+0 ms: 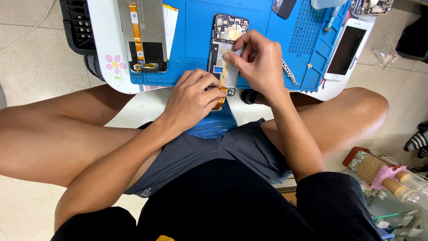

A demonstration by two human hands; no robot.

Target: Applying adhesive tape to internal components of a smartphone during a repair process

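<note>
1. Opened phone [227, 44] lying on the blue mat [196, 40], near the mat's front edge, back cover already off, board and inner parts bare.
2. Left hand [192, 99] curled closed at the phone's lower end, just over the mat's front edge, pinching an orange flex strip [219, 101] that hangs from the phone's bottom.
3. Right hand [258, 62] resting on the phone's middle, fingers [236, 48] narrow, pressing a small pale piece [232, 54]; what kind of piece, cannot tell.
4. Judged as mid-way: disassembly done, inner work on the lower part in progress, flex not yet seated or freed, cover not back on.
5. Separate screen panel [143, 33] with its own orange flex lying at the mat's left side, apart from the phone.
6. Tweezers [289, 73] on the mat just right of the right hand, not in use.
7. White phone [347, 49] beyond the mat's right edge, untouched.
</note>
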